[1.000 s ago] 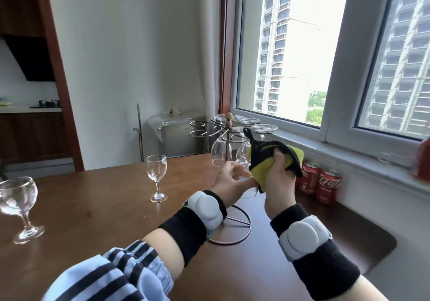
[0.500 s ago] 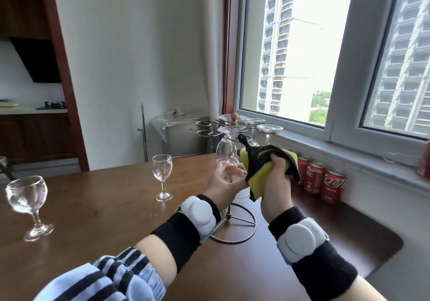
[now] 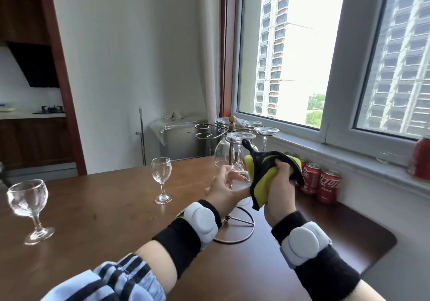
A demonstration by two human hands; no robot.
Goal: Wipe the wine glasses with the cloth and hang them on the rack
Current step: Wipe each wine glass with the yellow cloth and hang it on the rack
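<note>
Two red soda cans [image 3: 320, 182] stand on the desk [image 3: 104, 217] under the window sill, each printed with white script too blurred to read; a third red can [image 3: 421, 159] sits on the sill at the right edge. The right hand [image 3: 279, 189] is clenched around a yellow cloth with black trim [image 3: 263, 175], pressing it against a wine glass [image 3: 239, 182] held between the two hands. The left hand [image 3: 223, 189] cups that glass from the left, fingers curled round it; the clear glass is hard to make out, so which part the fingers grip cannot be told. Just behind the hands stands the wire glass rack [image 3: 230, 128] with a wooden knob on top, several glasses [image 3: 224, 152] hanging upside down from its arms. A narrow wine glass [image 3: 161, 172] stands upright on the desk left of the hands, and a rounder goblet [image 3: 29, 203] well apart at the far left.
</note>
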